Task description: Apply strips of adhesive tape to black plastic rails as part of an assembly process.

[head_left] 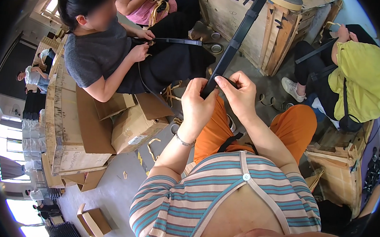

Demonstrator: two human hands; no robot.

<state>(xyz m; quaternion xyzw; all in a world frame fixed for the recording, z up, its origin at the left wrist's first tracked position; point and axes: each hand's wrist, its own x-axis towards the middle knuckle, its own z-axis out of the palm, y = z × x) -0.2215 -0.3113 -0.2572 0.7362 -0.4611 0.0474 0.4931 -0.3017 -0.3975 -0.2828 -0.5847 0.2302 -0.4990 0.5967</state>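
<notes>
A long, narrow black bar [235, 42] rises from my hands toward the top edge, with raised joints along its length. Its lower end is gripped by my left hand [197, 105], thumb and fingers pressed around it. My right hand [241, 95] is closed right beside it, thumb against the bar's edge. A thin dark piece shows between the right thumb and fingers; whether it belongs to the bar I cannot tell. The fingertips partly hide the bar's end. A black strap [231, 142] lies across my orange trousers [293, 128].
At left a co-worker in a grey shirt [101, 49] handles a similar black strip [177, 41]. Another in yellow [361, 80] sits at right. A wooden crate [246, 29] bears a tape roll [286, 1]. Open cardboard boxes [140, 126] stand at left; tape scraps [153, 148] litter the floor.
</notes>
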